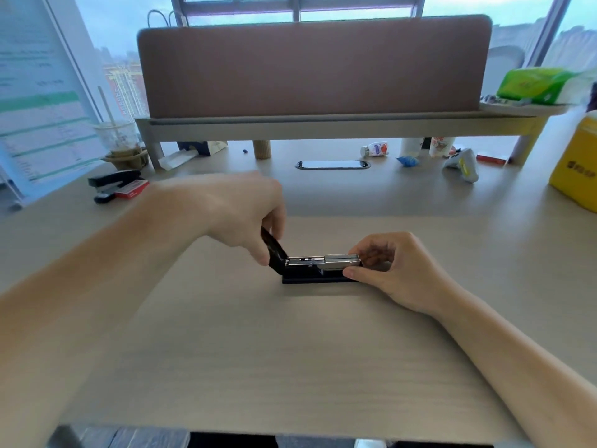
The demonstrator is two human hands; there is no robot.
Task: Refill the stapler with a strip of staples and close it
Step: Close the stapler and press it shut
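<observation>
The stapler (318, 270) lies flat on the pale wood desk (258, 350), between the two hands, its dark base resting on the desk surface. Its black top cover (274, 250) is swung up and back at the hinge end, tilted away from the metal magazine (323, 261), which lies exposed and level along the base. Whether a strip of staples sits in the channel cannot be told; the metal is too small and bright to read.

The left hand (239, 215) is above and just beside the hinge end, fingers curled downward and pinching the raised cover, thumb tip near the hinge. The right hand (394, 270) is at the opposite, front end: its thumb (361, 274) presses against the side of the base and its curled fingers close on the tip of the magazine, holding the stapler.

Well beyond the left hand, toward the far left of the desk, a second black stapler (111, 185) lies touching a red staple box (132, 190), with a plastic cup (118, 137) and straw behind them. Beyond the right hand, a yellow container (575, 169) stands at the desk's edge, and small bottles and wrappers lie under a raised shelf (323, 124) carrying a brown partition (313, 66).
</observation>
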